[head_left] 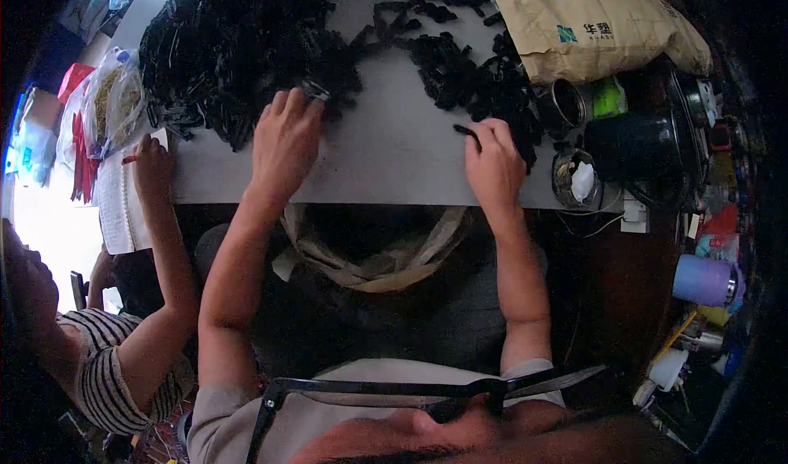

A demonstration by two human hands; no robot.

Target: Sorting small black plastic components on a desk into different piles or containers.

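A large heap of small black strip-like pieces (234, 49) covers the back left of the grey table (382, 135). My left hand (287, 140) is at the heap's near right edge, its fingers bent and close together. A shiny bit shows at its fingertips, but what they grip is hidden among the pieces. To the right, my right hand (497, 156) pinches one short black strip (466, 130) between thumb and fingers, just above the table. Beside it lies a second, looser pile of black pieces (468, 74).
A tan printed sack (603, 33) lies at the back right, beside a dark pot (636, 152) and a glass jar (566, 181). An open bag (369, 283) hangs below the table edge. At left, another person's hand (153, 168) holds something red over paper (119, 197).
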